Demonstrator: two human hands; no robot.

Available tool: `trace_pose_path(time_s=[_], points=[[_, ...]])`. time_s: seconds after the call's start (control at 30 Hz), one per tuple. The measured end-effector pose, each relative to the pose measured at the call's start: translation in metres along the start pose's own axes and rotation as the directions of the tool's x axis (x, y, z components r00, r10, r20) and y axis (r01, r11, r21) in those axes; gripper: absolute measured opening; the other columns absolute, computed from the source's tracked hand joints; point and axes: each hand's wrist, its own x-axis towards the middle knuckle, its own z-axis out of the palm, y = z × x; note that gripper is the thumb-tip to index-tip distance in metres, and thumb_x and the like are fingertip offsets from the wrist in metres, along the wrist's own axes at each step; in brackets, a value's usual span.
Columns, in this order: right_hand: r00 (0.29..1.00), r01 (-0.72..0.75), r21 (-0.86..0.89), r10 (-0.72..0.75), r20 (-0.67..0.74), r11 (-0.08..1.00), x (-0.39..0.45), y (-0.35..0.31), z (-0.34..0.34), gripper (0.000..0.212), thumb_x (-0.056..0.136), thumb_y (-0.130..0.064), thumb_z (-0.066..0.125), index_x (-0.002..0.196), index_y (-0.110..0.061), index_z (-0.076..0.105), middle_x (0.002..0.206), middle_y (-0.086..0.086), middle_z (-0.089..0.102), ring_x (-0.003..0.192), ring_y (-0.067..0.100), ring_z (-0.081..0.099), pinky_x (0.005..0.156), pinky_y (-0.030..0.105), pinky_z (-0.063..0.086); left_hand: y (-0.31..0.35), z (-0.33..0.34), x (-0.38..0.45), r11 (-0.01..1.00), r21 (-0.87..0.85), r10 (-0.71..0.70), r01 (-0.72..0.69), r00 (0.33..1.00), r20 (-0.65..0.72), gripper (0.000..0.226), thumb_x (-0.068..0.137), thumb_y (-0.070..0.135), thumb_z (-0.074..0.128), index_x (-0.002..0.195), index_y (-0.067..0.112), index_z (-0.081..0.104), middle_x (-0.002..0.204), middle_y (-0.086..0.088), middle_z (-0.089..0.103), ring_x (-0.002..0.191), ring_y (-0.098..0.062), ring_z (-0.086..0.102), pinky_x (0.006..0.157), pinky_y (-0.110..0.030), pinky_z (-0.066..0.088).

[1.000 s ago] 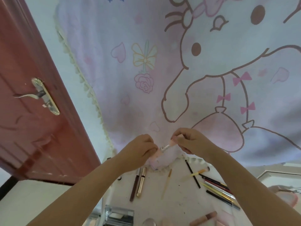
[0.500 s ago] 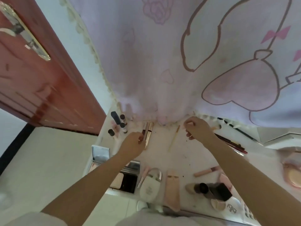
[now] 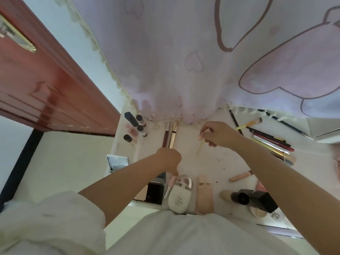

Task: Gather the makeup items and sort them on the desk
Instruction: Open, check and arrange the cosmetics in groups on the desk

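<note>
The curtain [image 3: 184,52] is hanging over the desk [image 3: 211,162] back edge, so its fringe could be snagging anything set there. The pencils [image 3: 272,142] are lying bunched at the right, the 2 tubes [image 3: 170,134] side by side at the middle, just beyond the left hand [image 3: 168,159], which is curled down (contents hidden, so I cannot tell its grip). The right hand [image 3: 219,134] is pinching a pale stick [image 3: 200,147] between closed fingertips; loosening early would be letting it roll.
</note>
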Motion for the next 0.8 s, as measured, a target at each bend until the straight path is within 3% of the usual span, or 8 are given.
trace_pose_path(time_s=[0.17, 0.33, 0.4, 0.47, 0.57, 0.63, 0.7, 0.8], points=[[1.000, -0.029, -0.009, 0.029, 0.013, 1.000, -0.010, 0.009, 0.003, 0.013, 0.090, -0.013, 0.048, 0.078, -0.015, 0.054, 0.068, 0.001, 0.054, 0.056, 0.013, 0.051, 0.054, 0.022, 0.043, 0.018, 0.011, 0.025, 0.996, 0.074, -0.067, 0.051, 0.967, 0.247, 0.031, 0.072, 0.024, 0.075, 0.092, 0.005, 0.061, 0.073, 0.000, 0.052, 0.093, -0.023, 0.060, 0.071, -0.029, 0.044], [0.999, -0.039, 0.001, 0.039, -0.029, 0.999, -0.019, 0.017, -0.001, 0.013, 0.090, -0.014, 0.049, 0.079, -0.018, 0.054, 0.069, -0.001, 0.056, 0.057, 0.010, 0.052, 0.053, 0.018, 0.043, 0.015, 0.026, 0.029, 0.992, 0.000, -0.124, 0.125, 0.986, 0.116, 0.025, 0.072, 0.006, 0.068, 0.059, 0.012, 0.048, 0.063, 0.001, 0.046, 0.059, -0.014, 0.050, 0.048, -0.023, 0.037], [0.998, -0.041, 0.011, 0.042, -0.038, 0.999, -0.023, 0.018, -0.002, 0.014, 0.090, -0.014, 0.048, 0.078, -0.018, 0.054, 0.069, -0.001, 0.056, 0.056, 0.010, 0.052, 0.052, 0.017, 0.043, 0.016, 0.023, 0.026, 0.986, -0.060, -0.148, 0.153, 0.986, 0.077, 0.006, 0.077, 0.008, 0.062, 0.073, 0.008, 0.058, 0.068, 0.000, 0.050, 0.074, -0.019, 0.058, 0.055, -0.024, 0.041], [0.998, -0.038, 0.027, 0.039, -0.042, 0.999, -0.028, 0.020, -0.002, 0.014, 0.090, -0.014, 0.049, 0.077, -0.018, 0.054, 0.069, -0.001, 0.056, 0.056, 0.010, 0.052, 0.054, 0.018, 0.044, 0.015, 0.012, 0.021, 0.985, -0.106, -0.134, 0.134, 0.991, 0.007, 0.019, 0.087, 0.011, 0.051, 0.099, 0.001, 0.060, 0.083, -0.004, 0.057, 0.088, -0.022, 0.058, 0.069, -0.030, 0.046], [0.995, 0.003, 0.047, 0.001, -0.095, 0.999, -0.038, 0.024, -0.007, 0.007, 0.089, -0.016, 0.052, 0.082, -0.018, 0.054, 0.070, -0.002, 0.057, 0.058, 0.009, 0.054, 0.058, 0.020, 0.046, 0.004, -0.017, 0.006, 0.972, -0.236, -0.052, 0.024, 0.992, -0.112, 0.026, 0.091, 0.016, 0.047, 0.104, -0.002, 0.061, 0.066, -0.001, 0.049, 0.069, -0.018, 0.054, 0.080, -0.034, 0.050], [0.983, 0.067, 0.096, -0.049, -0.175, 0.993, -0.047, 0.024, -0.014, 0.003, 0.088, -0.016, 0.056, 0.087, -0.016, 0.054, 0.073, -0.001, 0.060, 0.063, 0.014, 0.057, 0.065, 0.026, 0.050, -0.005, -0.039, -0.012, 0.843, -0.534, -0.059, -0.060, 0.977, -0.203, 0.016, 0.089, 0.013, 0.054, 0.096, 0.002, 0.062, 0.065, -0.001, 0.054, 0.055, -0.012, 0.054, 0.072, -0.033, 0.054], [0.957, 0.156, 0.168, -0.107, -0.271, 0.973, -0.058, 0.019, -0.022, 0.010, 0.085, -0.014, 0.060, 0.081, -0.020, 0.055, 0.079, 0.007, 0.064, 0.069, 0.020, 0.059, 0.071, 0.033, 0.052, -0.013, -0.055, -0.036, 0.562, -0.800, -0.097, -0.210, 0.944, -0.316, 0.003, 0.084, 0.005, 0.059, 0.083, 0.007, 0.061, 0.069, -0.002, 0.059, 0.059, -0.009, 0.059, 0.066, -0.022, 0.055], [0.899, 0.307, 0.263, -0.188, -0.397, 0.915, -0.073, 0.004, -0.029, 0.018, 0.081, -0.008, 0.065, 0.074, -0.024, 0.059, 0.074, 0.008, 0.061, 0.061, 0.009, 0.057, 0.053, 0.014, 0.049, -0.021, -0.063, -0.061, 0.161, -0.901, -0.135, -0.402, 0.896, -0.423, 0.014, 0.082, -0.003, 0.059, 0.076, 0.009, 0.058, 0.069, -0.002, 0.064, 0.062, -0.008, 0.066, 0.062, -0.015, 0.055]])
